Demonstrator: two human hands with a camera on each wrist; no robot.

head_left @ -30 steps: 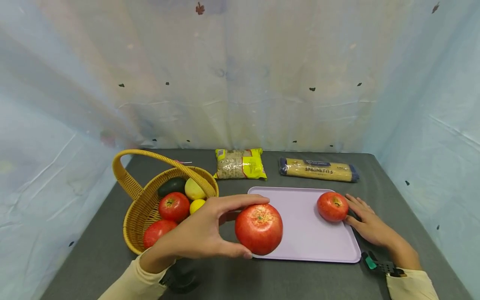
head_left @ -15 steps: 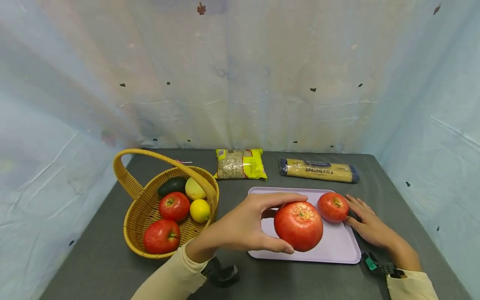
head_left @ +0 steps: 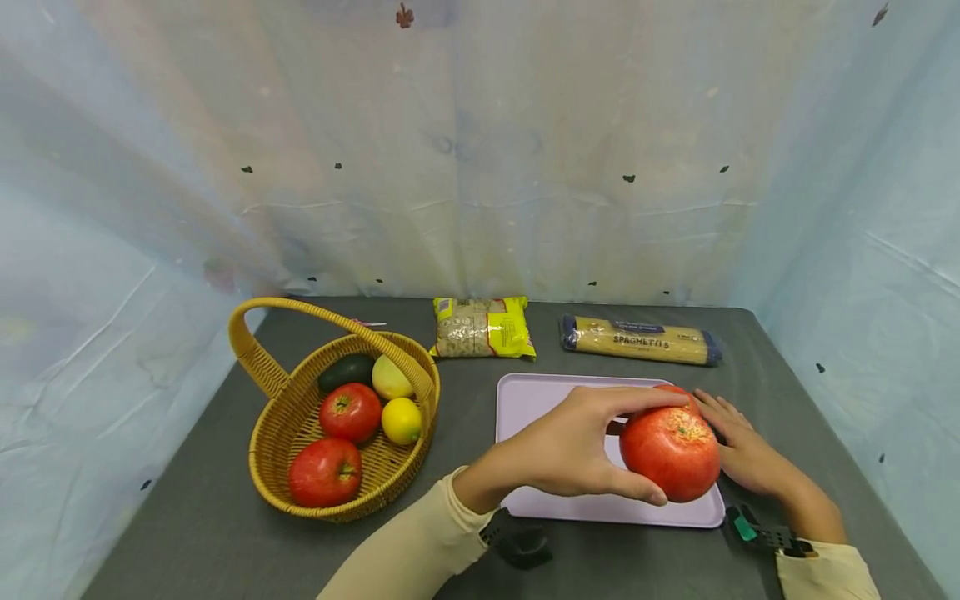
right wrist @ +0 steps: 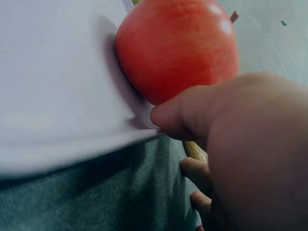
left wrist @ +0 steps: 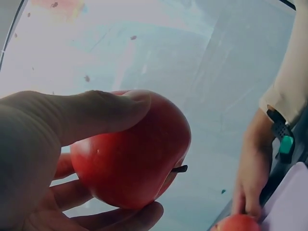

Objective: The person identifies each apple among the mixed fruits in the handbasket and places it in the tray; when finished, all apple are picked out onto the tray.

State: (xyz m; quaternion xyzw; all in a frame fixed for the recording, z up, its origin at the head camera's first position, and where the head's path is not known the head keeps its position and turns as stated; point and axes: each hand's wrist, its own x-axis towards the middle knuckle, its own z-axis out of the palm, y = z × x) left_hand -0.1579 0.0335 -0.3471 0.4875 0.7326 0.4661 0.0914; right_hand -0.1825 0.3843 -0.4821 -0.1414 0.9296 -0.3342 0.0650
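Observation:
My left hand [head_left: 573, 446] holds a red apple [head_left: 670, 457] between thumb and fingers, above the right part of a pale lilac tray [head_left: 536, 400]. The left wrist view shows this apple's dark stem [left wrist: 180, 169] pointing away from the palm. Behind it, mostly hidden in the head view, a second apple [right wrist: 178, 48] sits on the tray near the right edge. My right hand [head_left: 752, 450] rests at that edge with relaxed fingers. In the right wrist view, its thumb tip lies right at the tray's corner, beside the second apple, and the other fingers lie lower, off the tray.
At the left stands a yellow wicker basket [head_left: 258, 467] with two red apples [head_left: 326, 472], a lemon [head_left: 401, 421], a pale yellow-green fruit [head_left: 390, 379] and a dark green avocado-like one [head_left: 347, 372]. A yellow bag [head_left: 483, 327] and a spaghetti pack [head_left: 641, 340] lie behind the tray.
My left hand has carried its apple rightward from the tray's left edge to its right part, now overlapping the second apple. The basket has come into full view. My right hand stays put.

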